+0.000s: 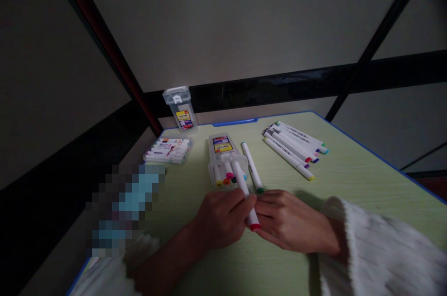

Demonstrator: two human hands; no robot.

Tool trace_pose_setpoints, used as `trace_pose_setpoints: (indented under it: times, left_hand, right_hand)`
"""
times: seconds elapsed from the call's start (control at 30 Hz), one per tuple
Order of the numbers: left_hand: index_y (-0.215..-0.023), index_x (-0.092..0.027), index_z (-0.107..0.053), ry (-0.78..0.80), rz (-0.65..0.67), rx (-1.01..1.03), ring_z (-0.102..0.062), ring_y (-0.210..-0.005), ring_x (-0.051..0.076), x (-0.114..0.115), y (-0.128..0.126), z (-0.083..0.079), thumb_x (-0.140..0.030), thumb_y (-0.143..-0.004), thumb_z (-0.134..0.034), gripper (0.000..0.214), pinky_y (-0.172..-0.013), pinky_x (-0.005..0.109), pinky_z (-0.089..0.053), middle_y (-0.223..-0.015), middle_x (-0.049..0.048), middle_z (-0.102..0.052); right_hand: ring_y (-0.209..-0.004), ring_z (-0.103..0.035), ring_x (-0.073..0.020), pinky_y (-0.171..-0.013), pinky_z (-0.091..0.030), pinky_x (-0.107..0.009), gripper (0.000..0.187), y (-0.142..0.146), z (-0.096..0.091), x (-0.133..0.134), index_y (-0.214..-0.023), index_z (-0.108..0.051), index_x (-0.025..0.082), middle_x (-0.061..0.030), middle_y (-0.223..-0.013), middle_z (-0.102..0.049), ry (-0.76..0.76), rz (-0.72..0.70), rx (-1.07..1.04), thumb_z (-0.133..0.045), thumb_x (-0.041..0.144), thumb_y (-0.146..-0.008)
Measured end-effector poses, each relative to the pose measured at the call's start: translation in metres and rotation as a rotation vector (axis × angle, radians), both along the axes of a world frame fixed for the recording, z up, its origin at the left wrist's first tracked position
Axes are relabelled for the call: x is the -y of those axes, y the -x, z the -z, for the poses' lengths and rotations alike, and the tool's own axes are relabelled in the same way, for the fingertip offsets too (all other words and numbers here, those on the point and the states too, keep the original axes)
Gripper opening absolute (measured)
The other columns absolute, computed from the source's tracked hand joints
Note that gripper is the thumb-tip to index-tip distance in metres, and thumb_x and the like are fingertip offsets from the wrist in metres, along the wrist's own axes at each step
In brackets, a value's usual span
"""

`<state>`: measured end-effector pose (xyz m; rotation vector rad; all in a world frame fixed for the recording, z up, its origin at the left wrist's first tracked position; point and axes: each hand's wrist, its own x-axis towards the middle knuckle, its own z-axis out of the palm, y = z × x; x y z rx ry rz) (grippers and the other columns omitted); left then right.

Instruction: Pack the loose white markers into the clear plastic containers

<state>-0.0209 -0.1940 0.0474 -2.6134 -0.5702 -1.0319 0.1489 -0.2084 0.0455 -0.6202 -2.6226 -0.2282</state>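
A white marker with a red end (254, 226) is pinched between the thumb and fingers of my left hand (223, 216). It tilts, its far end over the mouth of a clear plastic marker case (212, 149). My right hand (288, 221) closes on the marker's near part from the right, its fingertips partly hidden behind the marker. The case lies on its back with several markers inside, their yellow, orange, pink and dark ends facing me. A green-ended marker (252, 165) rests on the table just beyond my right fingers.
To the right, several white markers (293, 144) lie in a loose pile. A clear lidded case (179, 109) stands upright at the back left, near a flat pack of markers (168, 150). A blurred-out blue patch (136, 198) covers the left side. The table (363, 179) has a blue edge.
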Motion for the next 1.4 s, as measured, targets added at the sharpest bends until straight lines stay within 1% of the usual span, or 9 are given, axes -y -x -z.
trace_pose_setpoints:
  times: [0.1, 0.23, 0.37, 0.43, 0.53, 0.83, 1.0, 1.17, 1.4]
  left_hand:
    - [-0.087, -0.012, -0.054, -0.018, 0.01, 0.028, -0.048, -0.045, 0.01, 0.0007, -0.0001, -0.0001, -0.013, -0.084, -0.032, 0.022, -0.042, 0.022, -0.04, -0.056, -0.0003, -0.051]
    - [-0.087, -0.01, -0.054, -0.042, 0.03, 0.051, -0.049, -0.046, 0.01, 0.0005, -0.0001, 0.0002, -0.012, -0.083, -0.034, 0.02, -0.042, 0.022, -0.039, -0.056, -0.0006, -0.051]
    - [-0.087, -0.009, -0.054, -0.01, 0.036, 0.032, -0.046, -0.046, 0.01, -0.0008, 0.0001, 0.002, -0.012, -0.083, -0.034, 0.021, -0.042, 0.022, -0.039, -0.057, -0.0001, -0.05]
    - [-0.087, -0.01, -0.054, 0.006, 0.016, 0.023, -0.045, -0.045, 0.01, -0.0014, 0.0, 0.0026, -0.011, -0.082, -0.034, 0.021, -0.042, 0.022, -0.038, -0.057, -0.0002, -0.05]
    - [-0.085, -0.012, -0.054, 0.029, -0.016, 0.012, -0.046, -0.046, 0.011, -0.0017, -0.0004, 0.0026, -0.01, -0.08, -0.034, 0.021, -0.042, 0.022, -0.04, -0.059, 0.0007, -0.051]
    - [-0.089, -0.011, -0.054, 0.062, -0.042, 0.002, -0.048, -0.047, 0.012, -0.0016, -0.0015, 0.0009, -0.011, -0.08, -0.035, 0.021, -0.043, 0.022, -0.042, -0.061, 0.0012, -0.052]
    - [-0.092, -0.011, -0.054, 0.078, -0.037, 0.002, -0.052, -0.052, 0.013, -0.0026, -0.0005, 0.0022, -0.011, -0.079, -0.036, 0.023, -0.045, 0.022, -0.044, -0.065, 0.003, -0.054]
    - [-0.093, -0.011, -0.054, 0.087, -0.033, -0.005, -0.052, -0.051, 0.013, -0.003, 0.0007, 0.0035, -0.012, -0.08, -0.037, 0.022, -0.045, 0.023, -0.045, -0.066, 0.0034, -0.054]
    - [-0.092, -0.011, -0.054, 0.082, -0.031, 0.004, -0.051, -0.05, 0.012, -0.0035, -0.0001, 0.0023, -0.013, -0.081, -0.033, 0.024, -0.043, 0.022, -0.043, -0.064, 0.003, -0.053]
  right_hand:
    - [-0.056, -0.049, -0.0129, -0.053, -0.032, -0.03, 0.034, -0.0004, -0.0009, 0.0005, -0.064, -0.054, 0.018, 0.0005, -0.061, -0.057, -0.001, -0.013, 0.0, -0.033, 0.019, -0.09]
    - [-0.056, -0.049, -0.0129, -0.053, -0.032, -0.03, 0.033, -0.0008, 0.001, 0.0005, -0.062, -0.054, 0.018, 0.0001, -0.06, -0.056, -0.001, -0.01, 0.021, -0.035, 0.02, -0.09]
    - [-0.059, -0.05, -0.0128, -0.055, -0.033, -0.03, 0.03, -0.0007, 0.0041, 0.0002, -0.064, -0.054, 0.018, 0.0002, -0.063, -0.057, 0.026, -0.013, 0.043, -0.036, 0.017, -0.089]
    - [-0.06, -0.051, -0.0128, -0.056, -0.034, -0.03, 0.029, -0.0002, 0.0041, 0.0002, -0.066, -0.054, 0.018, 0.0001, -0.064, -0.057, 0.043, -0.004, 0.053, -0.036, 0.016, -0.088]
    - [-0.059, -0.051, -0.0128, -0.055, -0.035, -0.029, 0.03, 0.0008, 0.002, 0.0005, -0.067, -0.055, 0.018, -0.0001, -0.066, -0.058, 0.066, 0.028, 0.055, -0.036, 0.018, -0.089]
    - [-0.06, -0.054, -0.0137, -0.055, -0.039, -0.029, 0.03, 0.001, -0.0029, 0.0005, -0.068, -0.058, 0.017, -0.001, -0.068, -0.06, 0.123, 0.077, 0.083, -0.038, 0.025, -0.089]
    - [-0.063, -0.055, -0.0139, -0.056, -0.04, -0.029, 0.028, 0.0017, -0.0044, -0.0002, -0.068, -0.059, 0.017, -0.0016, -0.069, -0.059, 0.154, 0.094, 0.109, -0.041, 0.026, -0.088]
    - [-0.064, -0.054, -0.0132, -0.058, -0.04, -0.028, 0.028, 0.0012, -0.0034, -0.0001, -0.07, -0.06, 0.017, -0.002, -0.072, -0.06, 0.163, 0.081, 0.104, -0.041, 0.025, -0.088]
    - [-0.065, -0.053, -0.0133, -0.059, -0.04, -0.028, 0.031, 0.0016, -0.003, -0.0002, -0.068, -0.06, 0.017, -0.0024, -0.072, -0.06, 0.153, 0.083, 0.103, -0.039, 0.025, -0.089]
